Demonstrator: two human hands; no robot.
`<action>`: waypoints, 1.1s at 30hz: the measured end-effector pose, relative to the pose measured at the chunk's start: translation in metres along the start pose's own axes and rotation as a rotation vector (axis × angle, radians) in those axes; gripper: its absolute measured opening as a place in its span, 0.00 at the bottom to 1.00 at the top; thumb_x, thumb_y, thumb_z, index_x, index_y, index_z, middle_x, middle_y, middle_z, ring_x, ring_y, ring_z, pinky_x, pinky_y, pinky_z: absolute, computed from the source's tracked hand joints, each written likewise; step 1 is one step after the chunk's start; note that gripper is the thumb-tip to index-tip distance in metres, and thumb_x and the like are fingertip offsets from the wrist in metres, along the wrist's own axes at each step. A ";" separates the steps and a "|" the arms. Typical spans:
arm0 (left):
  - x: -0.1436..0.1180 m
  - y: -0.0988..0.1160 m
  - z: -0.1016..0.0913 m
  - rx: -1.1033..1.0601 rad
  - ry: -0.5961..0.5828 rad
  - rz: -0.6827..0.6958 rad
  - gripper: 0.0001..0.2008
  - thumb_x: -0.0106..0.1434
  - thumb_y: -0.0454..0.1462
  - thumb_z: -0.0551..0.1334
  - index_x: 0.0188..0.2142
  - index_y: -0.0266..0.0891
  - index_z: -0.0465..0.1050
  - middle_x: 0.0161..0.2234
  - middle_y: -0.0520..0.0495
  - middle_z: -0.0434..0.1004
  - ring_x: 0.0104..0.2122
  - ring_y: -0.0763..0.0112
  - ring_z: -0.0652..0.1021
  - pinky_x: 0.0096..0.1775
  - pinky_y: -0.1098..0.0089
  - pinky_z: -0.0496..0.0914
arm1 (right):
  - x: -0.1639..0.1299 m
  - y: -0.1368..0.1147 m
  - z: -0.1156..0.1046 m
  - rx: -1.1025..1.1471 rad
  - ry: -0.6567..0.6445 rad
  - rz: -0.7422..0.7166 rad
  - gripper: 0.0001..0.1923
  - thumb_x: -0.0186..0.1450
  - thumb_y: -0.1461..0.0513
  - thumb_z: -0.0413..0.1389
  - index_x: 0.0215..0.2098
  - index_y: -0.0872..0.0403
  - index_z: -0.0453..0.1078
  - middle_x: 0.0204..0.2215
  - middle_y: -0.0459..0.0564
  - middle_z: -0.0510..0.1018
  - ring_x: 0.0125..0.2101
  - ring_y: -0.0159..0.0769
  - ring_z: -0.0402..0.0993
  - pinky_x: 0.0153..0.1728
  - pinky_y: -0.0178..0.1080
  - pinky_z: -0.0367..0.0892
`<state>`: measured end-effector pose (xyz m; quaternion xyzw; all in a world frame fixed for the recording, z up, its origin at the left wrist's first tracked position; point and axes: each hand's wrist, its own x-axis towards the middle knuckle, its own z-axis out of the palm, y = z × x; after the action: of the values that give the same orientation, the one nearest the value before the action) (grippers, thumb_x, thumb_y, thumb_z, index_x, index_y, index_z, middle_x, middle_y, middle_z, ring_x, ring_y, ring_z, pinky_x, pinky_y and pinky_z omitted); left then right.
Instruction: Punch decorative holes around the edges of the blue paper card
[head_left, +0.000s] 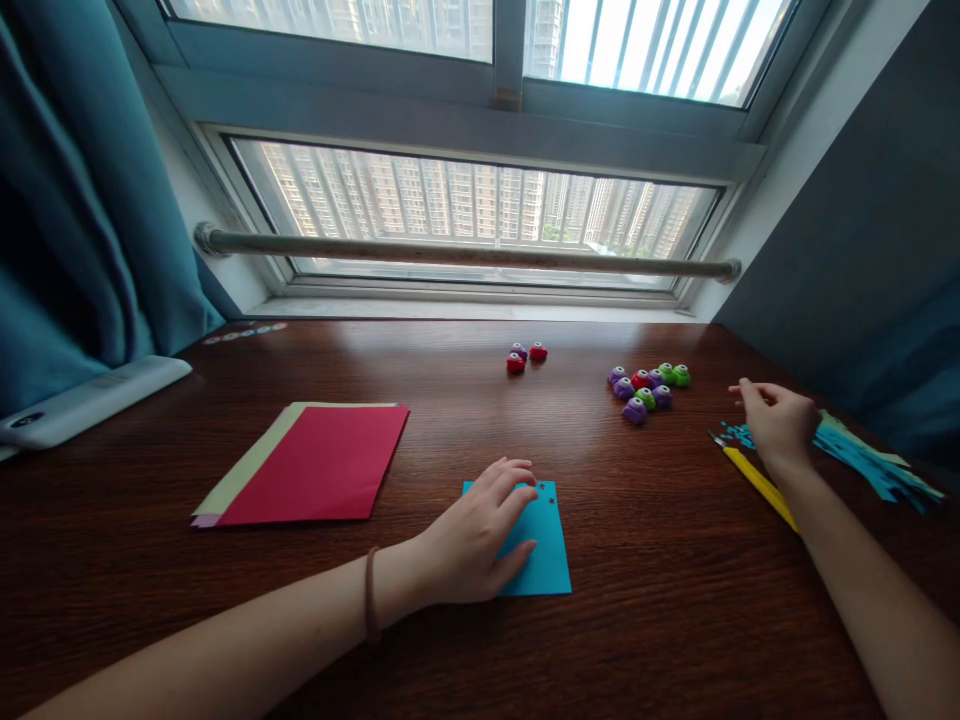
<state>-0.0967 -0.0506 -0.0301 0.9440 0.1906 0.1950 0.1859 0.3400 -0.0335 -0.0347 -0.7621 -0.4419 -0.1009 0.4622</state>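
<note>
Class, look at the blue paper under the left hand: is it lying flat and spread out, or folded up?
Spread flat. The blue paper lies flush on the table, edges square, the left hand pressing on it; no fold shows.

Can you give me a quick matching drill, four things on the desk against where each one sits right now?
Things:
1. blue paper square
2. red paper stack
3. yellow-handled tool
4. three red punches

Places:
A. far middle, near the window
B. under the left hand
C. left side of the desk
D. beside the right hand

Pairs: 1-B, 2-C, 3-D, 4-A
</note>
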 end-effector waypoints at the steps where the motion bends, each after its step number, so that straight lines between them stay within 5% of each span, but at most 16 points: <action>1: 0.000 0.001 -0.001 0.015 -0.007 0.004 0.17 0.60 0.36 0.56 0.49 0.36 0.59 0.50 0.38 0.60 0.55 0.55 0.59 0.56 0.53 0.56 | -0.006 -0.009 0.004 0.016 0.002 -0.008 0.21 0.61 0.51 0.48 0.32 0.60 0.74 0.22 0.58 0.75 0.24 0.48 0.71 0.26 0.44 0.61; 6: 0.001 0.005 -0.003 0.110 -0.063 -0.022 0.13 0.59 0.38 0.57 0.43 0.38 0.63 0.45 0.41 0.65 0.48 0.55 0.65 0.50 0.55 0.61 | -0.040 -0.069 0.039 0.167 -0.263 -0.182 0.15 0.60 0.53 0.53 0.31 0.57 0.74 0.25 0.52 0.77 0.27 0.42 0.74 0.31 0.40 0.66; 11: 0.001 0.004 -0.001 0.127 -0.064 -0.035 0.14 0.60 0.39 0.58 0.45 0.38 0.63 0.48 0.41 0.64 0.48 0.56 0.66 0.51 0.57 0.61 | -0.058 -0.130 0.101 0.223 -0.545 -0.412 0.08 0.60 0.61 0.56 0.36 0.55 0.72 0.30 0.48 0.78 0.27 0.36 0.74 0.31 0.36 0.68; 17: 0.000 0.001 0.003 0.122 0.020 -0.088 0.21 0.60 0.40 0.58 0.50 0.35 0.59 0.52 0.38 0.61 0.54 0.55 0.61 0.56 0.54 0.55 | -0.065 -0.191 0.165 0.209 -0.625 -0.674 0.24 0.57 0.70 0.57 0.51 0.55 0.65 0.51 0.53 0.68 0.50 0.44 0.63 0.52 0.44 0.58; 22: -0.002 0.000 0.003 0.089 0.062 -0.145 0.31 0.55 0.43 0.61 0.55 0.32 0.54 0.55 0.34 0.56 0.55 0.50 0.58 0.56 0.51 0.56 | -0.065 -0.208 0.189 0.203 -0.609 -0.718 0.20 0.56 0.73 0.56 0.47 0.57 0.67 0.48 0.57 0.69 0.50 0.49 0.60 0.54 0.50 0.52; 27: -0.003 0.000 0.002 0.159 0.071 -0.225 0.34 0.53 0.50 0.62 0.53 0.32 0.57 0.52 0.33 0.58 0.52 0.47 0.59 0.53 0.49 0.57 | -0.077 -0.203 0.174 0.290 -0.528 -0.646 0.14 0.58 0.71 0.55 0.42 0.56 0.67 0.40 0.56 0.69 0.43 0.45 0.66 0.47 0.45 0.62; 33: -0.001 0.000 0.002 0.159 0.042 -0.251 0.32 0.54 0.50 0.63 0.51 0.33 0.59 0.49 0.35 0.59 0.49 0.49 0.61 0.50 0.50 0.59 | -0.112 -0.189 0.086 0.456 -0.441 -0.593 0.16 0.61 0.64 0.57 0.47 0.54 0.63 0.42 0.54 0.67 0.39 0.39 0.70 0.43 0.40 0.67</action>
<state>-0.0965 -0.0509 -0.0319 0.9202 0.3256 0.1744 0.1297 0.1067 0.0043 -0.0289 -0.4842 -0.7408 0.0359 0.4643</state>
